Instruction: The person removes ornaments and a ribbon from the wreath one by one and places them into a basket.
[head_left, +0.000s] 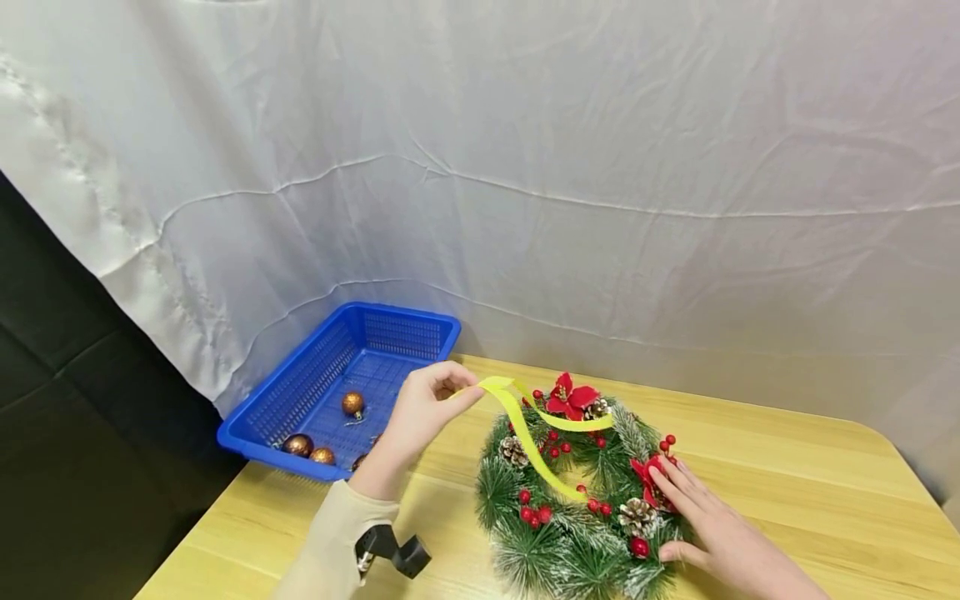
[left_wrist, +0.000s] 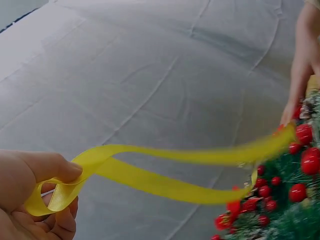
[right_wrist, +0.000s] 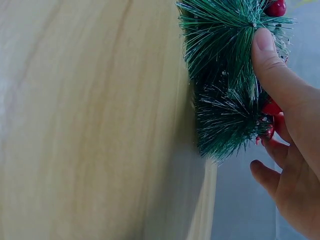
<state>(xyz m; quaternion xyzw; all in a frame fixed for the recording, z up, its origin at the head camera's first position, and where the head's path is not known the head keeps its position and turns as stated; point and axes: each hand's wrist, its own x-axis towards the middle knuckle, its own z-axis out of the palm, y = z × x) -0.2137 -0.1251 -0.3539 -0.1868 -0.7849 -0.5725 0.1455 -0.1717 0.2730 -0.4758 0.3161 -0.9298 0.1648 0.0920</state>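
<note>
A yellow ribbon [head_left: 522, 427] is pinched between the thumb and fingers of my left hand [head_left: 422, 408], above the table just left of the wreath. From that pinch two strands run down to the Christmas wreath [head_left: 592, 554], one to its far right part and one to its middle. In the left wrist view the ribbon [left_wrist: 165, 182] loops around beneath the thumb. The wreath lies flat, green with red berries, pine cones and red flowers. My right hand [head_left: 708, 521] rests on its right side, fingers extended over a red flower [head_left: 652, 482], thumb [right_wrist: 272, 65] on the green needles.
A blue plastic basket [head_left: 262, 400] stands at the left back of the table [head_left: 810, 475]. Several brown glittery baubles [head_left: 352, 404] lie in it. A pale cloth [head_left: 600, 183] hangs behind the table. A black wrist camera [head_left: 390, 550] sits on my left sleeve.
</note>
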